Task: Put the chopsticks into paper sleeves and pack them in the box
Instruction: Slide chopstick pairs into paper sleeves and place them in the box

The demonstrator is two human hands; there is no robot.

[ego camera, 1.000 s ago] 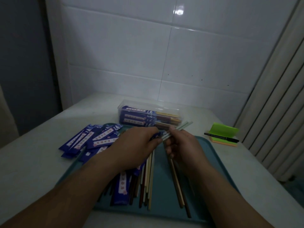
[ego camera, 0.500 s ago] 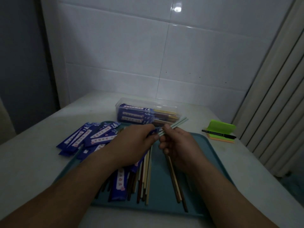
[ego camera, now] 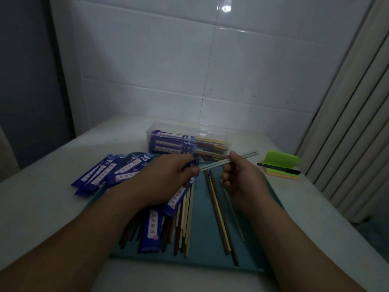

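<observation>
The right hand is pinching a pair of pale green chopsticks between thumb and fingers. The left hand is gripping a blue paper sleeve right at their near ends. In my judgement the insertion step is just beginning. The next move is asking for a straight push with the sleeve mouth held open. The clear box, already partly filled, is standing beyond the teal tray, where loose chopsticks are lying.
</observation>
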